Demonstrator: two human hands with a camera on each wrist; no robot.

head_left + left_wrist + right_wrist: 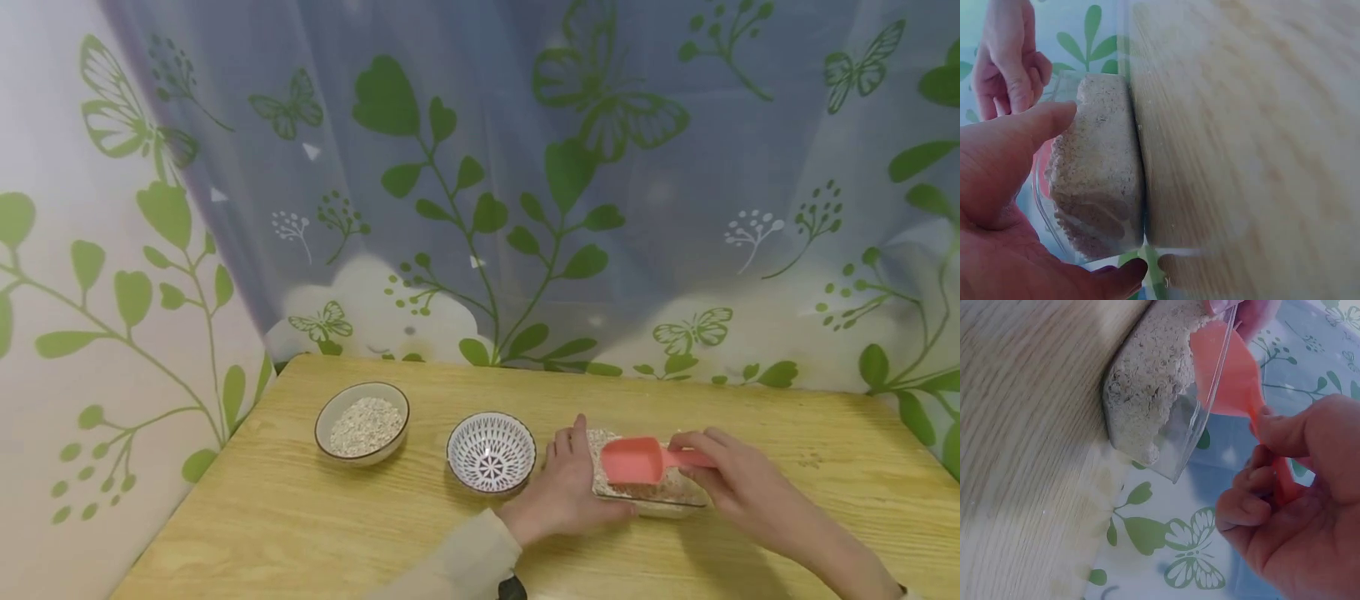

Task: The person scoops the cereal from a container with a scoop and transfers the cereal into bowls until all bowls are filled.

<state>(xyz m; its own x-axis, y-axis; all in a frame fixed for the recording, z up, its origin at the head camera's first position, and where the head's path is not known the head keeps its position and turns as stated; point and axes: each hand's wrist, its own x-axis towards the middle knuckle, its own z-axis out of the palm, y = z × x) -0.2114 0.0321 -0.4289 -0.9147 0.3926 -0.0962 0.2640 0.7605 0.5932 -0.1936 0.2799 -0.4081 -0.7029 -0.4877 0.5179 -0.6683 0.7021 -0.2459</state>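
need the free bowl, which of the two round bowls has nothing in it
The patterned bowl, the one nearer the left hand. The plain bowl farther left holds oats.

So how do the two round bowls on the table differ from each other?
The plain bowl on the far left holds a heap of pale oats; the patterned bowl beside it holds nothing. The plain bowl has a smooth beige inside with a dark rim, while the patterned bowl is white with dark blue line work. The patterned bowl sits nearer the left hand. Both are round, upright and rest on the wooden table.
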